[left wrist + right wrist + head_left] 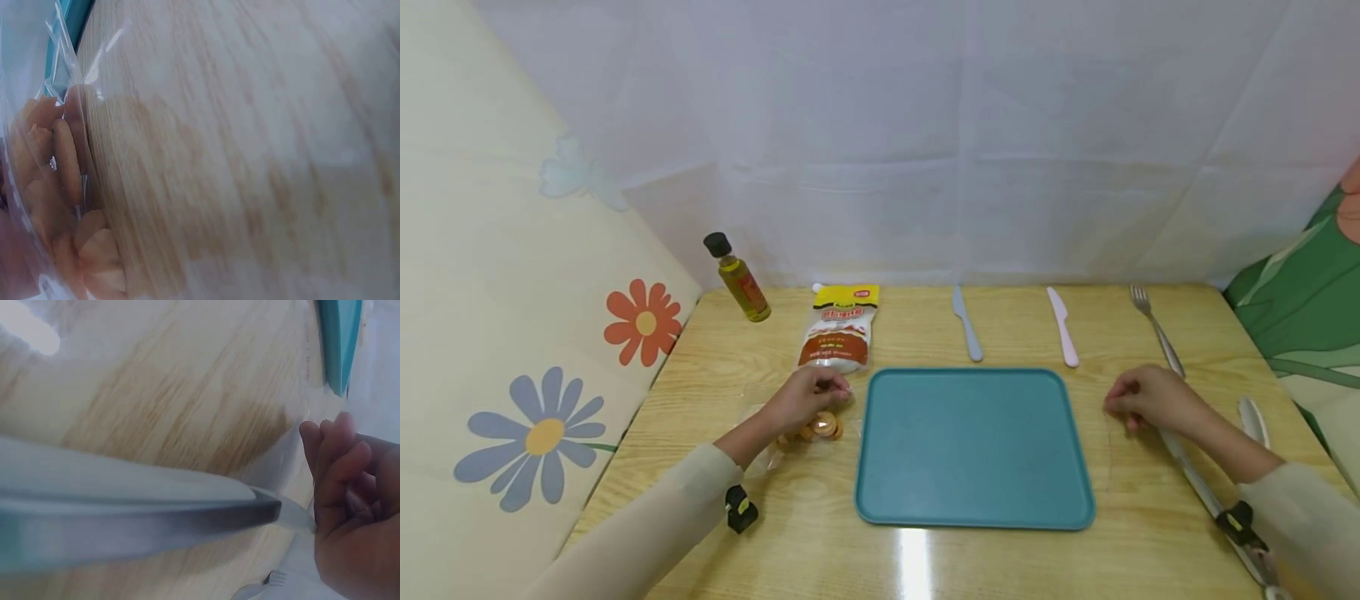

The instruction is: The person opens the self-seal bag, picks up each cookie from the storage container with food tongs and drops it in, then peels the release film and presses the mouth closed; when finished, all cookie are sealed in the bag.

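My left hand (805, 402) bends over a clear plastic bag (758, 462) of round, brownish biscuits (824, 423), its fingertips gripping the upper edge. Through the film, the left wrist view shows the biscuits (65, 153) stacked close to the tabletop; most of that hand is hidden there. On the other side, my right hand (1153, 400) hovers by the tray's right side with loosely curled fingers, and nothing shows in it. Below that hand and forearm lie long metal tongs (1195, 479), whose near arm (144, 512) crosses the right wrist view. The blue-green tray (973, 450) lies between both hands.
Behind the tray are a grey-blue knife (967, 325), a pink knife (1063, 329) and a metal fork (1157, 329). A yellow, white and brown pouch (841, 329) stands behind my left hand. An oil bottle (741, 283) with a black cap is at the back left.
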Demonstrator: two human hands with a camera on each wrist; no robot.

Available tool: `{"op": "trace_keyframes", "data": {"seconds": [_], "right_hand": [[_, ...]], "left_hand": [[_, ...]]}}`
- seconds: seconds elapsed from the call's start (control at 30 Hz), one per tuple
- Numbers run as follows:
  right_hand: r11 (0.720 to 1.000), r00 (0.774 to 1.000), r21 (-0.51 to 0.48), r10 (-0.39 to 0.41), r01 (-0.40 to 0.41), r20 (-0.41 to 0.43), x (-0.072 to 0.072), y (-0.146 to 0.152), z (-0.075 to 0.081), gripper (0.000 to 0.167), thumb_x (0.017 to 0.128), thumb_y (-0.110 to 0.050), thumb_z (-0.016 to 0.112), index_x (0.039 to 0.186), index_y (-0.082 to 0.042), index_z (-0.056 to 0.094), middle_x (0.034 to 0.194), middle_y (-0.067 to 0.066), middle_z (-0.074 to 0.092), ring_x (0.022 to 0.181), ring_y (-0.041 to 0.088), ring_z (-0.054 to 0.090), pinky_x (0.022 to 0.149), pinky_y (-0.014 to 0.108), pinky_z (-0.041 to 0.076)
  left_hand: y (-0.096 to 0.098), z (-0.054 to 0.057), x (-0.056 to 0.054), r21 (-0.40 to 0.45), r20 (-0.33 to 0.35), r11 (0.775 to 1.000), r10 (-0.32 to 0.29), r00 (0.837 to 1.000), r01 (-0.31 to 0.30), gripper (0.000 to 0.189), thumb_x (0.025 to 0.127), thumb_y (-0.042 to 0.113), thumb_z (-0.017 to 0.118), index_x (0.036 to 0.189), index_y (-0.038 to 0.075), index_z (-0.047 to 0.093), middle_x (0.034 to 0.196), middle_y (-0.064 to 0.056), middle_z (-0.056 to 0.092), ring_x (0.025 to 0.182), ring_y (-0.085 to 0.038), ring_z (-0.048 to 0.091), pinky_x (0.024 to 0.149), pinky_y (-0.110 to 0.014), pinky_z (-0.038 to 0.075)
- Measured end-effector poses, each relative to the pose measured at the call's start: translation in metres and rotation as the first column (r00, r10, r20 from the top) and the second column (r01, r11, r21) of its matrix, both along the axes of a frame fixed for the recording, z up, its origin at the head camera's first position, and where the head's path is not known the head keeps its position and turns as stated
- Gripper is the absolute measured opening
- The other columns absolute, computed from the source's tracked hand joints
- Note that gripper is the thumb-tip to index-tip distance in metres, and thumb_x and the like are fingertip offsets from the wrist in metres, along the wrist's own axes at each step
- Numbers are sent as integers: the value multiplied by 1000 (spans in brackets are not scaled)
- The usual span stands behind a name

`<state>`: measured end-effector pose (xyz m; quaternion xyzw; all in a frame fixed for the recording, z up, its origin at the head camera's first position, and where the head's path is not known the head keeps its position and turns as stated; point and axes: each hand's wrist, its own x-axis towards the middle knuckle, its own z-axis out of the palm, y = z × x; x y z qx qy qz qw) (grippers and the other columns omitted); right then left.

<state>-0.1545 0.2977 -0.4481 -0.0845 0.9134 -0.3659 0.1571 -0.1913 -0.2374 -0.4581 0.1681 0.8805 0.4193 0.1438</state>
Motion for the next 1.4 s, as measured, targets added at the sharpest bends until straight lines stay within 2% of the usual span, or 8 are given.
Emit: {"op": "trace_keyframes", "data": {"seconds": [0.17,0.43,0.7,0.9,1.03,1.17,1.27,1.4], "right_hand": [[999,999,41,5,-3,-34,-3,-2,-2,12,95,-6,71,83,-4,70,64,0,65,55,16,61,48,25,48],[998,998,61,25,-22,-52,-4,-5,1,10,97,-3,68,90,1,73,70,0,67,56,15,61,49,25,48],[981,980,195,14,26,-198,-3,-5,4,28,97,-18,73,73,-10,62,59,-2,56,54,14,51,50,28,40],[980,958,199,30,28,-284,0,-36,15,19,96,-17,74,81,-6,68,71,-1,65,60,11,56,53,28,47],[991,957,132,73,-38,-280,2,-75,19,12,96,-15,75,91,-4,72,72,-1,66,60,10,57,52,27,48],[986,964,-18,157,-164,-215,5,-126,17,14,95,-14,75,100,-2,73,70,0,66,56,10,59,51,26,48],[946,957,-163,263,-281,-125,10,-170,14,21,95,-14,75,111,0,72,75,3,70,59,13,65,53,25,51],[861,914,-345,404,-374,18,18,-227,10,35,98,-15,72,131,-2,65,87,7,75,70,18,71,60,28,57]], "left_hand": [[0,1,0,-4,18,1000,17,1000,-17,6,99,3,67,98,2,73,93,-5,69,82,-16,58,71,-25,52],[1,2,1,-11,36,999,32,999,-31,6,100,4,67,99,5,73,94,-4,68,85,-18,58,74,-28,52],[-1,2,2,8,40,1000,23,999,-23,7,100,5,66,99,4,73,95,-5,68,86,-19,58,76,-29,52],[-3,3,3,43,56,998,36,998,-39,8,101,4,65,99,2,73,97,-8,69,89,-20,58,79,-32,52],[-4,4,5,61,46,997,52,998,-55,8,101,4,65,100,1,73,100,-10,69,90,-21,58,81,-34,52],[-5,5,7,61,28,995,81,996,-82,7,100,5,66,100,2,73,102,-8,69,92,-19,59,83,-34,52],[-6,5,7,71,33,992,99,995,-101,7,100,6,67,100,2,73,101,-7,69,91,-19,59,82,-31,52],[-7,3,6,108,42,989,97,994,-101,9,100,8,67,101,0,71,98,-9,68,89,-19,59,79,-26,52]]}}
